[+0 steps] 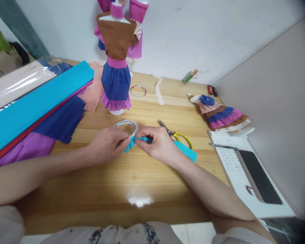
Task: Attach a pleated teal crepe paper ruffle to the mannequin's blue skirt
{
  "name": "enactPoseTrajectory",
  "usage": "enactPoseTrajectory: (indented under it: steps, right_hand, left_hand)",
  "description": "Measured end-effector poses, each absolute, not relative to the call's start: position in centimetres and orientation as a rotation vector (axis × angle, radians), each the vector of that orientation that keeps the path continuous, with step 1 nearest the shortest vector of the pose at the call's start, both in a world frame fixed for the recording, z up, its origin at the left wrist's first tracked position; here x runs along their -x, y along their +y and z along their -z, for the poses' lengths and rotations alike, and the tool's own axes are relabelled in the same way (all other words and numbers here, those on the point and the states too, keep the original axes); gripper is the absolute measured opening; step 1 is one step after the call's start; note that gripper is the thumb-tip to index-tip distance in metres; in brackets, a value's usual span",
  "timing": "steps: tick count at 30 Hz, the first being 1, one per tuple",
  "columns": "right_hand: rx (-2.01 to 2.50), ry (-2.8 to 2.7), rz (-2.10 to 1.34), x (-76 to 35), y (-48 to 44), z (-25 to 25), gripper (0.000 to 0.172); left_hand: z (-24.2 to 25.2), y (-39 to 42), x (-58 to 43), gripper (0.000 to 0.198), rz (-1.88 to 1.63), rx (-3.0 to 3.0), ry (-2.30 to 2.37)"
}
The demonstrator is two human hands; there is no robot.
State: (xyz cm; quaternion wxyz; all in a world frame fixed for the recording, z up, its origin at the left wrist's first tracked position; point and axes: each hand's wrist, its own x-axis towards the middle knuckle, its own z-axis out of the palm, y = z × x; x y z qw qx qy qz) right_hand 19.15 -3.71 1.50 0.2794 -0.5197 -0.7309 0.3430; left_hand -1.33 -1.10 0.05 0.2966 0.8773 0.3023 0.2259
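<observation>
My left hand (107,144) and my right hand (159,144) meet at the middle of the wooden table (132,179). Both pinch a small gathered strip of turquoise crepe paper (132,142) between fingertips. A roll of clear tape (126,126) lies just behind the left fingers. More turquoise paper (186,151) lies under my right wrist. Scissors with yellow handles (176,135) lie right behind my right hand.
A doll stand dressed in brown, blue and pink paper (117,61) stands at the back. Rolls of turquoise, blue and purple crepe paper (38,105) fill the left side. A small layered paper dress (220,113), a sheet of paper and a phone (259,176) lie at right.
</observation>
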Motion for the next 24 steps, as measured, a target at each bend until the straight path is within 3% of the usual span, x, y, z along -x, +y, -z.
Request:
enactPoseTrajectory:
  steps: [5, 16, 24]
  right_hand:
    - [1.36, -1.922, -1.077, -19.2, -3.7, -1.5, 0.013]
    - [1.485, -1.881, -1.005, -19.1, -3.4, -1.2, 0.019]
    - [1.493, -1.793, -1.151, -19.2, -3.0, -0.2, 0.022]
  left_hand:
    - [-0.1, -1.1, 1.2, 0.036, -0.627, -2.354, 0.771]
    - [0.4, -1.2, 1.3, 0.037, -0.701, -2.457, 0.722]
    - [0.7, -0.9, 1.4, 0.036, -0.696, -2.617, 0.598]
